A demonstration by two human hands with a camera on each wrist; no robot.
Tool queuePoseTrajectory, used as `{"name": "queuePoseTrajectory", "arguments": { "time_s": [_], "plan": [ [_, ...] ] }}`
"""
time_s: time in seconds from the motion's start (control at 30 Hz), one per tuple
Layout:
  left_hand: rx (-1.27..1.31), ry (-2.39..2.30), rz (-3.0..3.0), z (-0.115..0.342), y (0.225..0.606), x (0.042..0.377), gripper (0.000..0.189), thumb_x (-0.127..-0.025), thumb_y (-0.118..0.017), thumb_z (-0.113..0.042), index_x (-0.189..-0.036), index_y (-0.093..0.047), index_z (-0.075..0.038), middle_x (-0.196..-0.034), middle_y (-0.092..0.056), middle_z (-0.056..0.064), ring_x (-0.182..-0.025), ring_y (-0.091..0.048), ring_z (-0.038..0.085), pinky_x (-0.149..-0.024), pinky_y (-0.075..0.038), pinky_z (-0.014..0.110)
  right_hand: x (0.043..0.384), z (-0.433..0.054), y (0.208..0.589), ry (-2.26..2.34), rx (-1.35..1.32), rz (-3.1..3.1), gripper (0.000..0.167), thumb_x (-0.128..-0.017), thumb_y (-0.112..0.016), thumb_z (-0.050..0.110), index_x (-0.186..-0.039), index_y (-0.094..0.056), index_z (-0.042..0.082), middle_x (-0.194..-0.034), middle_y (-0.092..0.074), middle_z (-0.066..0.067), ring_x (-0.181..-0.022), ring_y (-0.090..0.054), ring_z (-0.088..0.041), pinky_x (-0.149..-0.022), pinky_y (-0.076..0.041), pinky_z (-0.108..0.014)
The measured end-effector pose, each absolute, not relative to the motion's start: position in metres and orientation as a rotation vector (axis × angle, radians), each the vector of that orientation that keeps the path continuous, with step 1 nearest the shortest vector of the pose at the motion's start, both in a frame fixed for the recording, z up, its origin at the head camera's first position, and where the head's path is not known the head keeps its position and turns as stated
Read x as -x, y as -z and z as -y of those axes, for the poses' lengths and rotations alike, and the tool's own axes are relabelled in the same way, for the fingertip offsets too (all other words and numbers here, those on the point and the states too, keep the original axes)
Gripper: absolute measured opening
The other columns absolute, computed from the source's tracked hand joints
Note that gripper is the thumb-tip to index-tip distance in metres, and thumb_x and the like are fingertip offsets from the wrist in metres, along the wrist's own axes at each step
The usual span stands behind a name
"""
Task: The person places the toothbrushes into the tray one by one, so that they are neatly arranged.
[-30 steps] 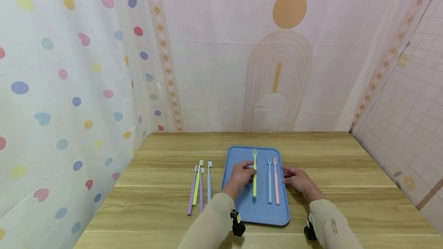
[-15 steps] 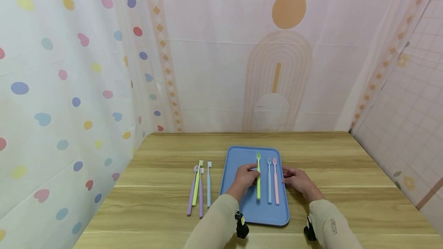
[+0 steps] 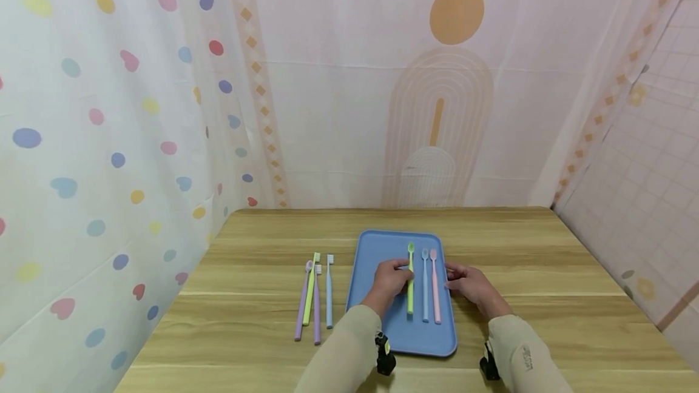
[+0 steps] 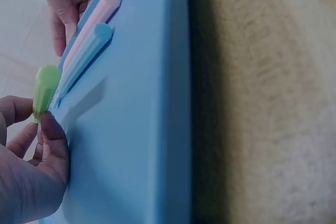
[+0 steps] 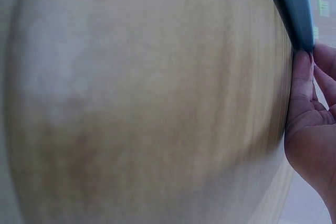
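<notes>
My left hand [image 3: 390, 281] pinches a green toothbrush [image 3: 410, 302] by its handle over the blue tray [image 3: 412, 343]. In the left wrist view the butt of that green toothbrush [image 4: 47, 85] stands up from the tray floor, with thumb and fingers on either side. Just right of it, a blue toothbrush [image 3: 425, 299] and a pink toothbrush [image 3: 435, 296] lie side by side in the tray, heads away from me. At the tray's right edge, my right hand [image 3: 474, 287] grips the rim. The right wrist view shows its thumb [image 5: 302, 74] against the outer wall.
Left of the tray, several toothbrushes lie on the wooden table [image 3: 246, 320]: a purple toothbrush [image 3: 302, 311], a green toothbrush [image 3: 309, 299], another purple toothbrush [image 3: 317, 314] and a blue toothbrush [image 3: 329, 296]. A patterned curtain [image 3: 327, 108] hangs behind the table.
My left hand has moved the green toothbrush right and slightly toward me, closer to the blue one in the tray. The right hand has stayed at the rim.
</notes>
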State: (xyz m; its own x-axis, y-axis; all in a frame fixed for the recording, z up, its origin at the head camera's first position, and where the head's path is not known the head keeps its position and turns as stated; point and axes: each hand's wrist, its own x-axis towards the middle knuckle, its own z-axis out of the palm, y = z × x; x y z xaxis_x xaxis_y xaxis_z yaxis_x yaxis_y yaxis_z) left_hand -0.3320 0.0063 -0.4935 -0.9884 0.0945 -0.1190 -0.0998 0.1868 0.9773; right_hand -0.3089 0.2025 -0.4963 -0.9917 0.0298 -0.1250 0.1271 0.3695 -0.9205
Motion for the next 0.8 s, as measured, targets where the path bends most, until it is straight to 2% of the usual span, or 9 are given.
{"name": "queuePoseTrajectory", "arguments": {
  "time_s": [0.17,0.43,0.6,0.8],
  "plan": [
    [-0.008,-1.838,-2.382,-0.0083,0.4943,0.333,0.035,-0.088,-0.067,-0.001,-0.124,-0.068,0.001,-0.095,-0.068,0.009,-0.062,-0.058,0.014,-0.056,-0.052,0.029,0.309,-0.2028,0.4959,1.711,-0.154,-2.519,0.054,-0.087,-0.063,-0.007,-0.14,-0.049,-0.009,-0.118,-0.06,-0.022,-0.104,-0.058,-0.028,-0.087,-0.054,-0.039],
    [-0.157,-1.649,-2.675,-0.0074,0.4937,0.3282,0.016,-0.082,-0.069,0.004,-0.097,-0.075,0.004,-0.077,-0.069,0.007,-0.051,-0.056,0.011,-0.05,-0.05,0.027,0.3096,-0.2032,0.4953,1.71,-0.135,-2.518,0.054,-0.087,-0.063,-0.007,-0.14,-0.049,-0.009,-0.117,-0.06,-0.022,-0.103,-0.058,-0.028,-0.086,-0.054,-0.039],
    [-0.154,-1.671,-2.654,-0.0076,0.4924,0.3272,0.018,-0.083,-0.069,0.005,-0.1,-0.074,0.005,-0.075,-0.068,0.007,-0.05,-0.055,0.011,-0.05,-0.05,0.027,0.3093,-0.203,0.495,1.728,-0.134,-2.506,0.055,-0.087,-0.063,-0.008,-0.14,-0.049,-0.009,-0.116,-0.06,-0.022,-0.102,-0.058,-0.027,-0.085,-0.055,-0.038],
    [-0.168,-1.696,-2.647,-0.009,0.4943,0.3277,0.018,-0.083,-0.07,0.005,-0.101,-0.073,0.006,-0.08,-0.069,0.01,-0.051,-0.057,0.012,-0.051,-0.051,0.028,0.3091,-0.2032,0.4949,1.727,-0.14,-2.503,0.054,-0.087,-0.063,-0.008,-0.14,-0.049,-0.01,-0.114,-0.06,-0.021,-0.101,-0.057,-0.026,-0.086,-0.054,-0.038]
  ]
}}
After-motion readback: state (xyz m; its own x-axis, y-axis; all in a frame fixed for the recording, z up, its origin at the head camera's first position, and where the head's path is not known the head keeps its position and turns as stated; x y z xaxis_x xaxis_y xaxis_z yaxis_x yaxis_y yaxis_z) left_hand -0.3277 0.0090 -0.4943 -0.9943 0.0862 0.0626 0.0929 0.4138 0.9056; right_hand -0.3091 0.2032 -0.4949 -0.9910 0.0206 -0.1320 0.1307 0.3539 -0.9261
